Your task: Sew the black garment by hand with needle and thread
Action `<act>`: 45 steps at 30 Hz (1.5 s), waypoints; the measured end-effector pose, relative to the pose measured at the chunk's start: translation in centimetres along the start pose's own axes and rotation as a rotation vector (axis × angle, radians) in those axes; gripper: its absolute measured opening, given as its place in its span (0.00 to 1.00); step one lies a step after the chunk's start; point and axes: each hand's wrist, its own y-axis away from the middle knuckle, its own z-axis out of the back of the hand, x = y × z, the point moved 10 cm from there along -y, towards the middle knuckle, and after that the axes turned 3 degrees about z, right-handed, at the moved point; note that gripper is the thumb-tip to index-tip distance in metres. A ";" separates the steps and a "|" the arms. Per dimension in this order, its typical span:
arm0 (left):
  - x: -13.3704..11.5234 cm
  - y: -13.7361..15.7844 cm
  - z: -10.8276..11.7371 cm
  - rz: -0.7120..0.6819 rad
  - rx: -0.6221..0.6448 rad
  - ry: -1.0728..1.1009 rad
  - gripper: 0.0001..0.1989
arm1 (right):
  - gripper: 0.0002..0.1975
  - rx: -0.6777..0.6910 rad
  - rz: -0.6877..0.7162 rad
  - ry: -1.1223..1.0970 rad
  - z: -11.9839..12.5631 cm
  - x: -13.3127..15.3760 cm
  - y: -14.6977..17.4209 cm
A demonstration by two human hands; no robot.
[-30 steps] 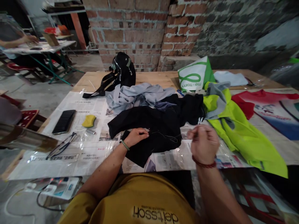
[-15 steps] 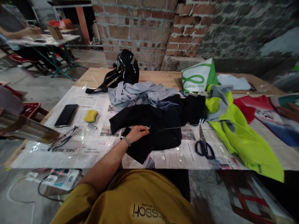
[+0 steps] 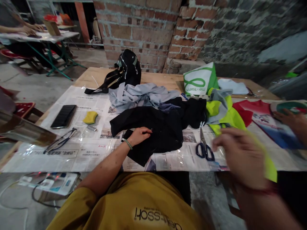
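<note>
Head view: the black garment (image 3: 165,137) lies mid-frame, long axis roughly left-right; the nearer left hand (image 3: 139,136) pinches it, while the right hand (image 3: 243,156), lower right, is apart, its blurred grip unreadable.

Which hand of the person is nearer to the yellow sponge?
Left. The left hand is on the black garment, right of the sponge; the right hand is farther, past the scissors.
</note>
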 end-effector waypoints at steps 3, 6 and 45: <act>-1.0 0.3 -0.4 -0.068 0.013 -0.061 0.10 | 0.08 0.352 -0.002 -0.037 -7.9 -1.2 3.3; -1.6 0.4 -1.0 -0.147 -0.007 -0.115 0.11 | 0.09 0.471 0.044 0.028 -13.3 -2.5 6.3; -1.9 3.1 -5.4 -0.208 0.471 -0.709 0.27 | 0.11 0.743 0.161 0.176 -15.7 -4.8 8.7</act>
